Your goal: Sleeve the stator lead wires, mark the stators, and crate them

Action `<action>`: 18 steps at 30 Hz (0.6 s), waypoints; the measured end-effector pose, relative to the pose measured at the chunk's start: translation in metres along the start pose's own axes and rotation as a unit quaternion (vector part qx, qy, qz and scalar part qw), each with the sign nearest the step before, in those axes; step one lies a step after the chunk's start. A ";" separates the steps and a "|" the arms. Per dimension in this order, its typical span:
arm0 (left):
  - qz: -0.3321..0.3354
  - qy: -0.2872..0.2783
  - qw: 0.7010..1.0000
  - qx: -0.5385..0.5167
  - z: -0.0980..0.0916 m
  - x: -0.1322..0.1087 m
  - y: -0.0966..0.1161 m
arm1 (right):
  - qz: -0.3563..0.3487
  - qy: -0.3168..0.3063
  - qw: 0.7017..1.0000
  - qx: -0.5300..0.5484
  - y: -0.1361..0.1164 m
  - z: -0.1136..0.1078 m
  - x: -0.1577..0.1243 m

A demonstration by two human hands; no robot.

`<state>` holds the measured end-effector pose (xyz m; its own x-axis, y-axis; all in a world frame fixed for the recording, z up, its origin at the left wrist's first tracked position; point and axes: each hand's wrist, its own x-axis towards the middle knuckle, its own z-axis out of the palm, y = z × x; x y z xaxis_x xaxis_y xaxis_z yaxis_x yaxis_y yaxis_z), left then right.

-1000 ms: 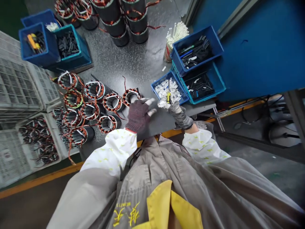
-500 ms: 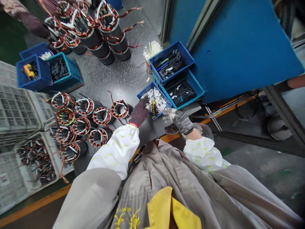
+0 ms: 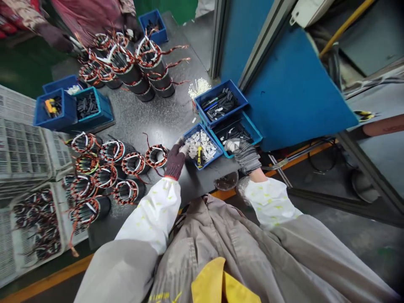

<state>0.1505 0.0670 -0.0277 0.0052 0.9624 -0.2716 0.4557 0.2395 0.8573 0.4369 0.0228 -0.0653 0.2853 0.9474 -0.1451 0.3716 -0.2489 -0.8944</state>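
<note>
My left hand, in a dark maroon glove, rests at the left corner of a small blue bin of white pieces. Its fingers are bunched at the rim, and what they pinch is too small to name. A yellow-handled tool lies in that bin. My right hand, in a grey glove, reaches over the near edge of a teal bin of black pieces. Its fingers are curled, with something pale at the tips. A wound stator stands just left of my left hand.
Several copper-wound stators crowd the dark table's left side, and more are stacked at the back. Blue bins and white crates stand at the left, and a blue bin of black parts behind. A blue panel walls the right. Another person works at the far end.
My left hand moved from the tabletop to the small bin's corner. My right hand moved from the table's front edge up to the teal bin. The view tilted up, showing more of the far end.
</note>
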 end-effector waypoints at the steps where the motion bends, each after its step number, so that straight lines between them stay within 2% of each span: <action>1: -0.008 0.021 1.000 0.001 -0.006 -0.009 -0.004 | -0.019 0.019 0.999 -0.021 -0.004 -0.003 0.017; 3: -0.026 0.052 0.998 0.013 -0.017 -0.032 -0.015 | -0.055 0.047 0.994 -0.087 -0.017 -0.006 0.054; 6: -0.049 0.054 0.997 0.037 -0.031 -0.077 -0.039 | -0.086 0.046 0.972 -0.212 -0.046 -0.001 0.114; 9: -0.080 0.056 0.994 0.050 -0.038 -0.124 -0.066 | -0.118 0.027 0.949 -0.290 -0.076 0.016 0.165; 11: -0.098 0.059 0.992 0.050 -0.042 -0.152 -0.079 | -0.110 -0.005 0.939 -0.326 -0.092 0.030 0.187; 13: -0.108 0.062 0.991 0.055 -0.046 -0.173 -0.087 | -0.092 -0.047 0.926 -0.363 -0.105 0.042 0.197; 15: -0.115 0.070 0.989 0.061 -0.049 -0.188 -0.089 | -0.094 -0.077 0.914 -0.388 -0.117 0.047 0.195; 18: -0.105 0.088 0.986 0.091 -0.054 -0.198 -0.083 | -0.126 -0.100 0.904 -0.397 -0.131 0.036 0.180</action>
<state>0.0634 -0.1368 -0.0210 -0.2528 0.9055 -0.3408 0.5821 0.4237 0.6940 0.4074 0.2328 0.0099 -0.0324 0.9917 -0.1246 0.9415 -0.0115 -0.3369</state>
